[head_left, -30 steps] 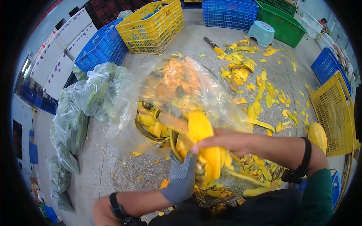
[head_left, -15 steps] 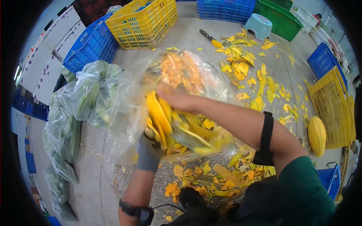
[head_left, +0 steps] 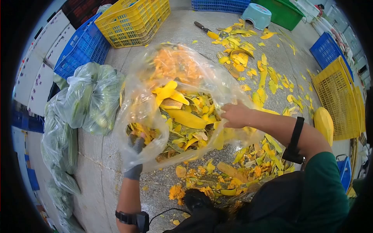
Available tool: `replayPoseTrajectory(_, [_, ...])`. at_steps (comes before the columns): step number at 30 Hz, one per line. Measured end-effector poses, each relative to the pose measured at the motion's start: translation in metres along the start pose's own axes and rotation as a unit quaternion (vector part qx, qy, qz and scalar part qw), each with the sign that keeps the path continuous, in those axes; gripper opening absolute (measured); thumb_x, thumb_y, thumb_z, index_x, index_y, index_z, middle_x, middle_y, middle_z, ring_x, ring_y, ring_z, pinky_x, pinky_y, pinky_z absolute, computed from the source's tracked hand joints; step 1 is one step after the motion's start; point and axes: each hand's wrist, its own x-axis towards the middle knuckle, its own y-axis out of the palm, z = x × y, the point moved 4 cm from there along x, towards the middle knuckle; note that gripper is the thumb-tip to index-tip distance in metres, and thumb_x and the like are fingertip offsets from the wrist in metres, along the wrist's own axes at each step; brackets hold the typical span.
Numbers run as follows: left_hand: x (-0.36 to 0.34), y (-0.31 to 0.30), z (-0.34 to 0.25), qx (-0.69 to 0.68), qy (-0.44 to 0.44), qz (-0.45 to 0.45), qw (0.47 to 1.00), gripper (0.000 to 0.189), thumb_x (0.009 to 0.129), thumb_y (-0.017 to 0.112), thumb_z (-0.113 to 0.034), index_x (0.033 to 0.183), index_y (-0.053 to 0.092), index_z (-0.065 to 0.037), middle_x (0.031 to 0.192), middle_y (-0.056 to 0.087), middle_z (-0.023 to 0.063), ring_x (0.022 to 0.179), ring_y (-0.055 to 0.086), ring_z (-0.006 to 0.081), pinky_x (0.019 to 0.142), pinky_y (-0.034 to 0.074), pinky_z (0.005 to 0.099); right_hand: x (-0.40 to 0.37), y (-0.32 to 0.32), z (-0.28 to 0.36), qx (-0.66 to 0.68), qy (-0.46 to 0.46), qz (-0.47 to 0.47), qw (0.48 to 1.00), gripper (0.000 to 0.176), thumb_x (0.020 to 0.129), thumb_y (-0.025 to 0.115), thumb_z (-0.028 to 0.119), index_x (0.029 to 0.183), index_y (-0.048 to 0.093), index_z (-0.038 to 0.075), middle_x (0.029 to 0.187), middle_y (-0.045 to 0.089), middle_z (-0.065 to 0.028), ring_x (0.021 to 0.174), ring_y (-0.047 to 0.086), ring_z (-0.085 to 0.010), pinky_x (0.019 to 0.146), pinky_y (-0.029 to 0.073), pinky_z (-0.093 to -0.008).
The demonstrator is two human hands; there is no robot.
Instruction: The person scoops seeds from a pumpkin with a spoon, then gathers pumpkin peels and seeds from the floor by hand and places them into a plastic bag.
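Observation:
A large clear plastic bag (head_left: 229, 83) lies wide open on the floor, filled with yellow peels (head_left: 186, 118) and orange pulp (head_left: 175, 64). At its left side, my left hand (head_left: 136, 155) wears a grey glove. Its fingers are curled at a fold of the bag, close to some peel scraps and partly behind the film. On the opposite side, my right hand (head_left: 237, 114), bare, has its fingers closed on the bag's edge.
Peel scraps (head_left: 237, 58) and a peeler-like tool with a dark handle (head_left: 201, 26) lie beyond the bag. More scraps (head_left: 229, 178) are by my feet. Bagged green vegetables (head_left: 89, 97) stand left. A yellow crate (head_left: 132, 23) and peeled yellow fruit (head_left: 323, 123) are farther out.
My right hand has moved from the peels in the middle to the bag's right edge. The peels held upright at the left now lie in the bag, and its mouth is spread wider.

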Motion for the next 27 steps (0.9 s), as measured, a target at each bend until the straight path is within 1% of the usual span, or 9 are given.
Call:
replayPoseTrajectory(1, [0.017,-0.014,0.005,0.003,0.001,0.004,1.0,0.066,0.09,0.069,-0.021,0.143,0.033,-0.004,0.134,0.049,0.0131,0.12,0.051,0.0258,0.094,0.05,0.0404,-0.006,-0.001,-0.009,-0.011,0.05,0.0,0.999,0.051,0.088,0.059,0.043,0.127,0.058,0.01,0.143,0.043,-0.0155,0.135,0.037,-0.0333,0.101,0.036,-0.0613])
replayPoseTrajectory(3, [0.059,-0.047,0.03,-0.498,-0.174,0.053,0.848,0.073,0.091,0.066,-0.037,0.146,0.03,-0.005,0.134,0.049,0.0136,0.122,0.05,0.0282,0.099,0.046,0.0427,-0.017,-0.011,-0.022,-0.018,0.104,-0.001,0.994,0.054,0.087,0.06,0.043,0.131,0.055,0.012,0.151,0.033,-0.0153,0.14,0.029,-0.0351,0.103,0.032,-0.0648])
replayPoseTrajectory(6, [0.027,-0.03,-0.093,-0.32,-0.073,-0.076,0.941,0.071,0.093,0.057,-0.049,0.144,0.035,-0.005,0.138,0.046,0.0152,0.125,0.048,0.0298,0.104,0.041,0.0443,-0.043,-0.055,-0.053,0.06,0.272,-0.186,0.942,0.072,0.086,0.062,0.045,0.146,0.035,0.014,0.156,0.017,-0.0199,0.142,0.023,-0.0413,0.109,0.027,-0.0625])
replayPoseTrajectory(7, [0.032,-0.042,-0.103,-0.381,-0.063,0.067,0.92,0.066,0.095,0.053,-0.048,0.142,0.038,-0.005,0.142,0.043,0.0156,0.13,0.043,0.0278,0.109,0.035,0.0442,-0.052,-0.067,-0.064,0.047,0.294,-0.241,0.924,0.079,0.086,0.063,0.047,0.149,0.029,0.015,0.156,0.014,-0.0217,0.141,0.023,-0.0423,0.11,0.027,-0.0604])
replayPoseTrajectory(9, [0.022,-0.049,-0.124,-0.431,-0.058,0.215,0.874,0.061,0.098,0.048,-0.046,0.141,0.04,-0.005,0.146,0.041,0.016,0.136,0.038,0.0258,0.115,0.028,0.0441,-0.067,-0.085,-0.097,-0.015,0.232,-0.442,0.866,0.08,0.088,0.062,0.045,0.151,0.025,0.014,0.155,0.018,-0.0232,0.14,0.026,-0.0413,0.112,0.029,-0.051])
replayPoseTrajectory(11, [-0.001,-0.038,-0.164,-0.451,-0.052,0.07,0.888,0.065,0.098,0.044,-0.048,0.145,0.033,-0.004,0.151,0.031,0.0184,0.141,0.029,0.028,0.117,0.021,0.0446,-0.092,-0.109,-0.097,0.069,0.176,-0.46,0.867,0.073,0.089,0.062,0.041,0.149,0.031,0.011,0.152,0.026,-0.024,0.139,0.03,-0.0396,0.113,0.03,-0.0429])
replayPoseTrajectory(17, [-0.018,-0.004,-0.097,-0.343,-0.229,0.004,0.911,0.071,0.097,0.047,-0.05,0.146,0.03,0.0,0.147,0.037,0.0221,0.14,0.033,0.0325,0.115,0.029,0.0474,-0.149,-0.085,-0.06,0.239,-0.054,-0.287,0.926,0.04,0.092,0.06,0.035,0.114,0.066,0.002,0.126,0.06,-0.0188,0.109,0.061,-0.0331,0.094,0.047,-0.0431])
replayPoseTrajectory(23, [-0.064,0.042,-0.08,-0.137,-0.274,0.147,0.941,0.049,0.099,0.046,-0.041,0.134,0.046,-0.007,0.121,0.061,0.0137,0.108,0.063,0.0302,0.088,0.055,0.0492,-0.233,0.052,-0.095,0.331,0.188,-0.182,0.907,0.054,0.09,0.059,0.046,0.127,0.059,0.007,0.122,0.062,-0.0182,0.11,0.059,-0.0357,0.096,0.046,-0.0427])
replayPoseTrajectory(27, [-0.102,0.107,-0.091,0.03,-0.303,0.295,0.906,0.052,0.095,0.052,-0.048,0.124,0.051,-0.005,0.115,0.06,0.015,0.099,0.064,0.0292,0.076,0.058,0.0422,-0.305,0.226,-0.096,0.314,0.309,-0.009,0.898,0.082,0.088,0.054,0.062,0.15,0.029,0.014,0.146,0.033,-0.0319,0.134,0.037,-0.0454,0.108,0.035,-0.05])
